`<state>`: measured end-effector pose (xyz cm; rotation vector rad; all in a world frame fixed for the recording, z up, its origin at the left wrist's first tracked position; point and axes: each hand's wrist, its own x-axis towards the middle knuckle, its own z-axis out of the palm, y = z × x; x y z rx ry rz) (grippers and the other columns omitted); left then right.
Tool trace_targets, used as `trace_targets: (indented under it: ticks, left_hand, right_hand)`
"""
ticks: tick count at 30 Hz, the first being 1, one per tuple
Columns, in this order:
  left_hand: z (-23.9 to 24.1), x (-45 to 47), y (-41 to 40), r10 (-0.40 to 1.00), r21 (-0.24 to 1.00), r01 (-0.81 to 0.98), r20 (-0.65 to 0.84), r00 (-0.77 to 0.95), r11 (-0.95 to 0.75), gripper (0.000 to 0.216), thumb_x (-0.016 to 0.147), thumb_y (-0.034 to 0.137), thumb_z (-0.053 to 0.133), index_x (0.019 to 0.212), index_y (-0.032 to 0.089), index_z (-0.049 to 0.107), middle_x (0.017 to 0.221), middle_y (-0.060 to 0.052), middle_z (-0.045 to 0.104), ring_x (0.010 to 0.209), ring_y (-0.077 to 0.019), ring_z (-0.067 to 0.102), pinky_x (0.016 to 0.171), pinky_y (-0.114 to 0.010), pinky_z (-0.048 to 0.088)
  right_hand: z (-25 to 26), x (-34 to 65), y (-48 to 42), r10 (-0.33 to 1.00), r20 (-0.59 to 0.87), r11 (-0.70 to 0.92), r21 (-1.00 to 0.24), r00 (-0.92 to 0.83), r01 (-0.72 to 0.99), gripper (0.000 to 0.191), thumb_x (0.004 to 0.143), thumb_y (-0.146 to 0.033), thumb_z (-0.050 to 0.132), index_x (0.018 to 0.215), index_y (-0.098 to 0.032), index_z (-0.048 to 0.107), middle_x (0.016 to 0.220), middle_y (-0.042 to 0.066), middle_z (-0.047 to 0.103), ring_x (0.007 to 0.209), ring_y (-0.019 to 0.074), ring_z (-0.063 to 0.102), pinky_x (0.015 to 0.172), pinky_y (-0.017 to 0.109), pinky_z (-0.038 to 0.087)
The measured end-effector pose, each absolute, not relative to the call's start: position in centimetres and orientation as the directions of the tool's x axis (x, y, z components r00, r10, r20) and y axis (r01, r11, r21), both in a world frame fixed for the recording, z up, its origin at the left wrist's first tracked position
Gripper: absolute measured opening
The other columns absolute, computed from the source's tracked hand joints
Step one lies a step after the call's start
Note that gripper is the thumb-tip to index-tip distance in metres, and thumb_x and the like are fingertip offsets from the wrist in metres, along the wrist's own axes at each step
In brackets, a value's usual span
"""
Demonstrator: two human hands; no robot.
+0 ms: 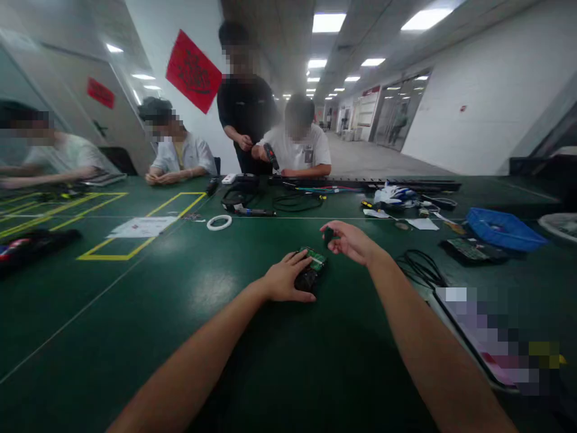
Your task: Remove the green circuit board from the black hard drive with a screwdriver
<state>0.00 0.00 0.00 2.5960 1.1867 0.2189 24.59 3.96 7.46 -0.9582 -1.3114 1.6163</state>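
Note:
My left hand rests on the green table, its fingers curled over a small black device with a green circuit board on top. My right hand hovers just to the right and beyond it, pinching a small dark part between thumb and fingers. Both forearms reach in from the bottom edge.
A coil of black cable lies to the right, beside a blurred flat panel. Further right sit a blue tray and a dark board. A white ring, cables, a paper sheet and yellow floor-tape outlines lie ahead. Several people work across the table.

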Motion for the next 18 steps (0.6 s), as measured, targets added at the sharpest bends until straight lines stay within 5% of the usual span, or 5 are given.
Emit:
trace_targets:
  ticks: [13, 18]
  left_hand:
    - [0.42, -0.08, -0.06, 0.758, 0.31, 0.719, 0.006, 0.653, -0.622, 0.117, 0.068, 0.088, 0.061, 0.161, 0.03, 0.022, 0.17, -0.005, 0.013, 0.154, -0.0397, 0.016, 0.123, -0.054, 0.023]
    - [0.46, 0.0, -0.14, 0.764, 0.313, 0.724, 0.009, 0.645, -0.615, 0.118, 0.067, 0.088, 0.062, 0.162, 0.03, 0.021, 0.17, -0.005, 0.013, 0.154, -0.0395, 0.015, 0.123, -0.054, 0.023]
  right_hand:
    - [7.52, 24.48, 4.05, 0.904, -0.142, -0.237, -0.951, -0.404, -0.196, 0.016, 0.1, -0.03, 0.052, 0.094, -0.016, 0.058, 0.096, 0.015, 0.072, 0.065, 0.0156, 0.064, 0.06, 0.028, 0.057]
    - [7.52, 24.47, 3.94, 0.901, -0.115, -0.201, -0.965, -0.418, -0.169, 0.016, 0.1, -0.033, 0.053, 0.106, -0.02, 0.059, 0.093, 0.011, 0.072, 0.066, 0.0168, 0.067, 0.061, 0.029, 0.057]
